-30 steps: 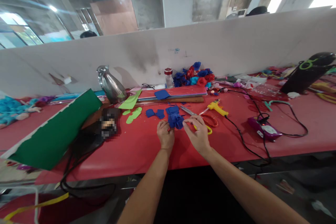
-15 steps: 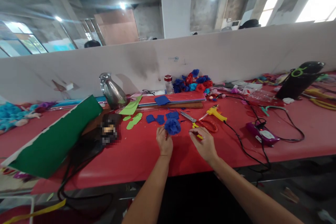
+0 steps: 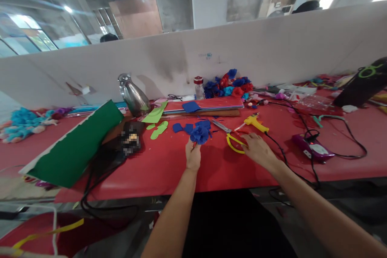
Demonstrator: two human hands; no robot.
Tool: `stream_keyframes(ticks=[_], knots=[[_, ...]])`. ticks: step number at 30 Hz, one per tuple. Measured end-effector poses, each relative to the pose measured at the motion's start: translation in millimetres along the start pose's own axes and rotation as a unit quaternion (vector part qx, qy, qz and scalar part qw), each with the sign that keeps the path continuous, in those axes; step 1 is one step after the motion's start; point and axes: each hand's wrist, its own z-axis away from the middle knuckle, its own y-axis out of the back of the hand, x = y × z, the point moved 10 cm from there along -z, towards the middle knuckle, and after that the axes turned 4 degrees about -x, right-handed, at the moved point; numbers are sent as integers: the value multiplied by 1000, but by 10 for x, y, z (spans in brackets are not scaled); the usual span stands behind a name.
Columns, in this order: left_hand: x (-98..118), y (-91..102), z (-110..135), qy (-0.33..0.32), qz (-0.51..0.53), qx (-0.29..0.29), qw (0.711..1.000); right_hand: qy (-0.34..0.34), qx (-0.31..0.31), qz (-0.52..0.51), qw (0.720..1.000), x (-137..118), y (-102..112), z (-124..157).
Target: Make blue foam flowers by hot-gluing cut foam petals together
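Observation:
My left hand (image 3: 192, 156) is closed around the stem of a blue artificial flower (image 3: 199, 134), held upright with its ruffled petals above my fingers. To the right, my right hand (image 3: 257, 149) has its fingers curled at the handles of a pair of scissors (image 3: 235, 144), which lie on the table with blades pointing away to the left. The hand hides part of the red handle. Just beyond the flower are cut blue pieces (image 3: 177, 127). Behind my right hand lies a yellow glue gun (image 3: 256, 122) with a black cord.
Green cut pieces (image 3: 159, 130) lie left of the blue ones. A steel jug (image 3: 134, 96), a lidded glass jar (image 3: 198, 88) and a heap of red and blue flowers (image 3: 231, 84) stand along the partition. A purple power box (image 3: 313, 148) and cables occupy the right.
My right hand has moved right and forward onto the scissors' handles. My left hand still holds the flower. The view has shifted slightly.

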Motion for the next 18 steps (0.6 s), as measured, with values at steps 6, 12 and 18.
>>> stream_keyframes(ticks=[6,12,18], knots=[[-119,-80,-2,83,138,-24,987,-20,-101,53,993,-127,2,-123],[-136,-110,26,114,127,-42,984,-17,-149,14,989,-222,12,-241],[-163,-154,39,148,173,-57,972,-79,-206,-117,968,-106,-133,-233]])
